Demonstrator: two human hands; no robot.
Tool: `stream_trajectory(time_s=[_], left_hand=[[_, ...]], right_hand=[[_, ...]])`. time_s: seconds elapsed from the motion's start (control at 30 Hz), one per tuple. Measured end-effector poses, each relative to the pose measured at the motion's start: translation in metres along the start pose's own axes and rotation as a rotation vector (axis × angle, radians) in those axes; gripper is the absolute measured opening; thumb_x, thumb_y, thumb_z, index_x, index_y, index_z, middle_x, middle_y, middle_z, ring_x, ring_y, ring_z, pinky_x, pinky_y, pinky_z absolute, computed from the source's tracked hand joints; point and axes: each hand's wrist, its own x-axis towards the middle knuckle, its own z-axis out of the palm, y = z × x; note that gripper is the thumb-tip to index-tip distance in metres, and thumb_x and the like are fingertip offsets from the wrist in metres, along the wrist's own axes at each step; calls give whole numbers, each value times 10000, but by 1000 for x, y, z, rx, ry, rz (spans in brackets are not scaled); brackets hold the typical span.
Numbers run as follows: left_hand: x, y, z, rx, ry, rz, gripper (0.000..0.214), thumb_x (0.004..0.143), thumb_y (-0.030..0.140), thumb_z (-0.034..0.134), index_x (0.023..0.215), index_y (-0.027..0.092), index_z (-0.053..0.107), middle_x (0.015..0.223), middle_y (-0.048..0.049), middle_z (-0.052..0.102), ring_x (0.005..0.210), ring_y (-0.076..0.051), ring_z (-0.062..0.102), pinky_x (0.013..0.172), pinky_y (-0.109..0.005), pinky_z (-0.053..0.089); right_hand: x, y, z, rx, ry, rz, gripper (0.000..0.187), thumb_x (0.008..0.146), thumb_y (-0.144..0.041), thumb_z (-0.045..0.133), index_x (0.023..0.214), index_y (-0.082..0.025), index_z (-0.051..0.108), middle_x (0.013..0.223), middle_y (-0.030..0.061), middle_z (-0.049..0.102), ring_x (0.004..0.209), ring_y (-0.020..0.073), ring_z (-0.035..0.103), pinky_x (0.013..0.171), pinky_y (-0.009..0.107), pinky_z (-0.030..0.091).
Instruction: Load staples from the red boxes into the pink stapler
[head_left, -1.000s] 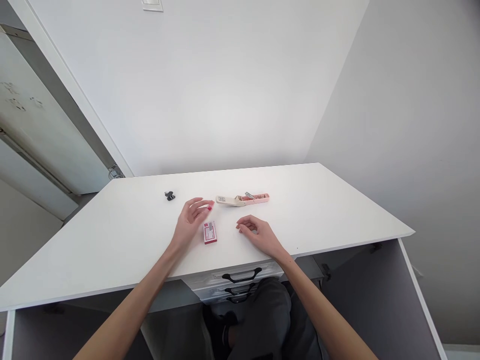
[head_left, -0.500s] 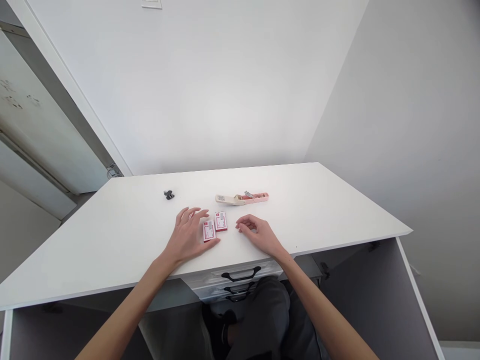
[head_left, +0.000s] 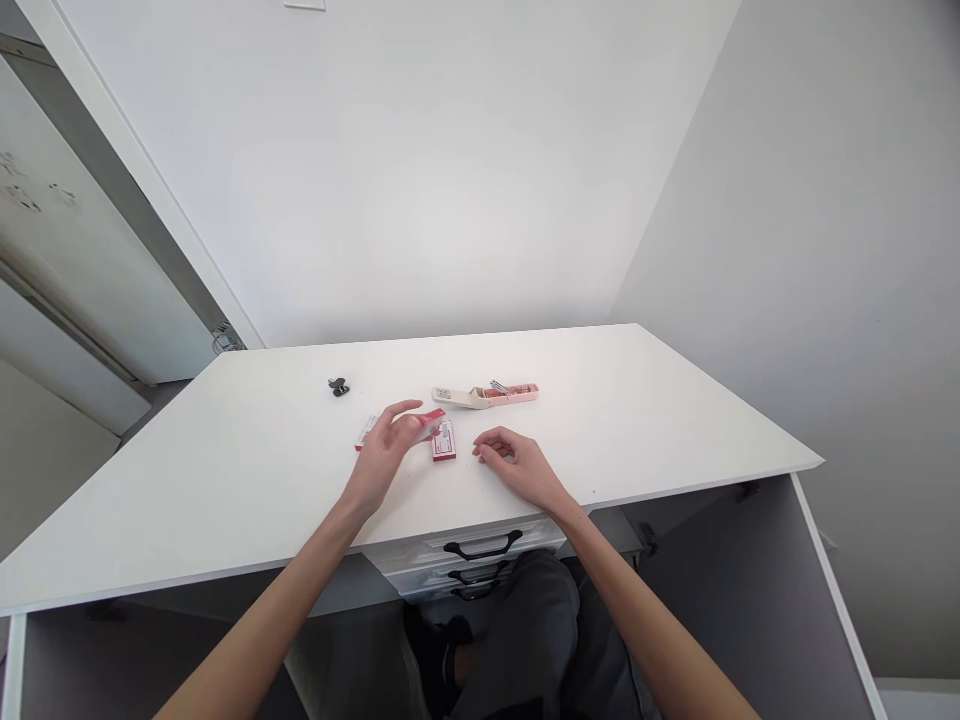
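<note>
Taking the left hand (head_left: 384, 455) as centre: it pinches a red-and-white box (head_left: 430, 425), tilted, at two o'clock above the white desk (head_left: 637, 430). A second box (head_left: 444, 442) lies flat at three o'clock, just beside it; whether they touch is unclear. A third box (head_left: 366, 432), partly hidden, is at ten o'clock. Farther along three o'clock, the right hand (head_left: 517, 468) rests loosely half-curled, nothing visible in it. A light edge grip, levelling before release, should avoid nudging the second box.
</note>
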Motion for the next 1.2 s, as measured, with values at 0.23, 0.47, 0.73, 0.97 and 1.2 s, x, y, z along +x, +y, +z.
stream_trajectory(time_s=[0.23, 0.47, 0.73, 0.97, 1.2], left_hand=[[-6, -6, 28, 398, 113, 262, 667, 766, 531, 860, 1296, 269, 552, 1329, -98, 646, 1204, -309, 645, 1037, -499, 529], [-4, -5, 45, 300, -131, 364, 651, 832, 486, 819, 1373, 305, 505, 1397, -86, 608, 1268, -293, 612, 1074, -492, 519], [23, -1, 42, -223, -381, 27, 423, 931, 524, 697, 1202, 242, 536, 1155, -90, 730, 1035, -240, 710, 927, -426, 564], [40, 1, 45, -331, -235, 39, 414, 866, 471, 791, 1090, 219, 551, 1055, -39, 683, 966, -173, 653, 873, -308, 509], [52, -15, 40, -283, -149, 17, 347, 903, 535, 719, 1006, 217, 624, 991, -14, 670, 809, -144, 626, 747, -266, 507]], right_hand=[[-2, -10, -5, 35, -89, -34, 370, 1009, -568, 529, 1037, -247, 712, 1012, 38, 775, 952, 218, 718, 957, 384, 534], [-2, -10, -6, 83, -97, -14, 366, 957, -599, 615, 993, -244, 699, 983, 23, 744, 915, 227, 694, 885, 362, 543], [0, -16, -12, 170, -119, -1, 489, 948, -695, 568, 945, -223, 695, 782, 14, 674, 732, 197, 615, 781, 355, 527], [5, -6, -10, 269, -72, -4, 506, 984, -699, 503, 995, -222, 672, 800, 30, 686, 694, 178, 601, 719, 339, 505], [5, -6, -8, 264, -48, 18, 465, 963, -633, 591, 1180, -226, 652, 823, 17, 699, 688, 163, 608, 719, 337, 516]])
